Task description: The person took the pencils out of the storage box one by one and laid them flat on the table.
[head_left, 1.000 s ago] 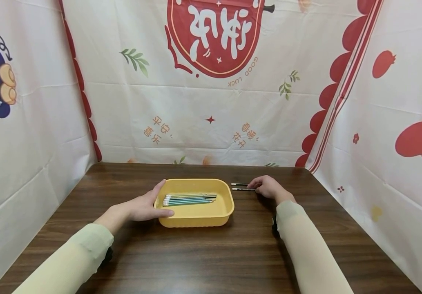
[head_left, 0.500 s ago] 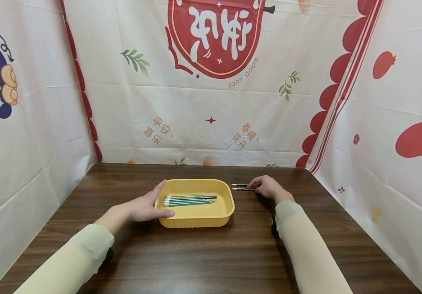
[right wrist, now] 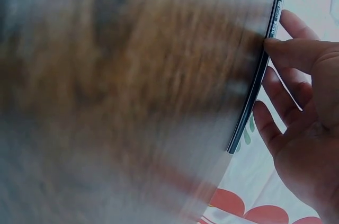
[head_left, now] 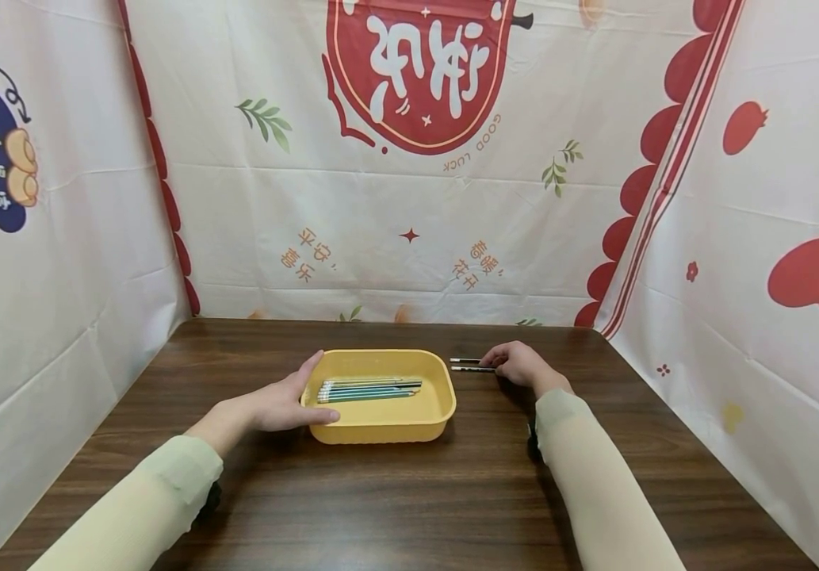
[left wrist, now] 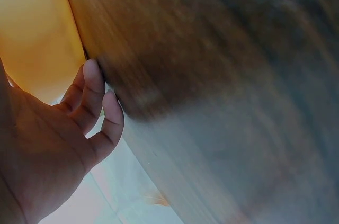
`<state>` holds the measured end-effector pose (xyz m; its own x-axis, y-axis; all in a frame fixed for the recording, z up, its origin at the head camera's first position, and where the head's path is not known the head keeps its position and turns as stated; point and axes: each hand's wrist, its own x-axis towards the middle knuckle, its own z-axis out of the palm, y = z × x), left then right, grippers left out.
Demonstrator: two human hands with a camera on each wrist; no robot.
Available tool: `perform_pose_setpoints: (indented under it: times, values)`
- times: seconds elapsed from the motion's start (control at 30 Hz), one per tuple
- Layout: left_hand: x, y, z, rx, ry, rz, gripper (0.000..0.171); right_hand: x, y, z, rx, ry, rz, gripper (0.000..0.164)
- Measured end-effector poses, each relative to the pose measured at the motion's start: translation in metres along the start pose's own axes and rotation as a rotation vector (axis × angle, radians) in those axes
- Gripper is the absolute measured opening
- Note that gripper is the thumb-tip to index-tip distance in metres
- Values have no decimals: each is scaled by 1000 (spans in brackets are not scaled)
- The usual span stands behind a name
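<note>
A yellow plastic tray [head_left: 380, 433] stands on the table, and my left hand [head_left: 275, 405] holds its left end, thumb over the near rim. In the left wrist view, that hand's fingertips [left wrist: 91, 70] meet the table beside the yellow wall. Several pencils [head_left: 369, 391], mostly teal, lie side by side in the tray, white eraser ends to the left. To the right of the tray, my right hand [head_left: 523, 367] pinches a black pencil [right wrist: 253, 94] between thumb and fingers, low at the table. Another dark pencil [head_left: 463, 361] lies just behind it, partly hidden by the fingers.
The dark wood table [head_left: 380, 507] reaches back to a printed white cloth [head_left: 380, 198], with more cloth hanging along both sides. Both forearms, in light sleeves, come in from the near edge. Much of the table is blurred in the wrist views.
</note>
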<state>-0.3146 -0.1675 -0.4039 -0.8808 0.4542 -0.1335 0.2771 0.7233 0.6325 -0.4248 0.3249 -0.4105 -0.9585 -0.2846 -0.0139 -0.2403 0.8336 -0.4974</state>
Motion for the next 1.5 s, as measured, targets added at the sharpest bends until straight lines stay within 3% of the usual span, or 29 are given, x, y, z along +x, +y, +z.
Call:
perform_pose_setpoints:
  times: [0.17, 0.97, 1.5]
  values:
    - [0, 1, 1, 7, 1, 2, 131, -2, -1, -1, 3, 12, 7, 37]
    - [1, -1, 0, 15, 13, 12, 130, -28, -32, -24, 146, 128, -120, 32]
    - [-1, -1, 1, 17, 15, 12, 131, -41, -70, -18, 224, 99, -216, 30]
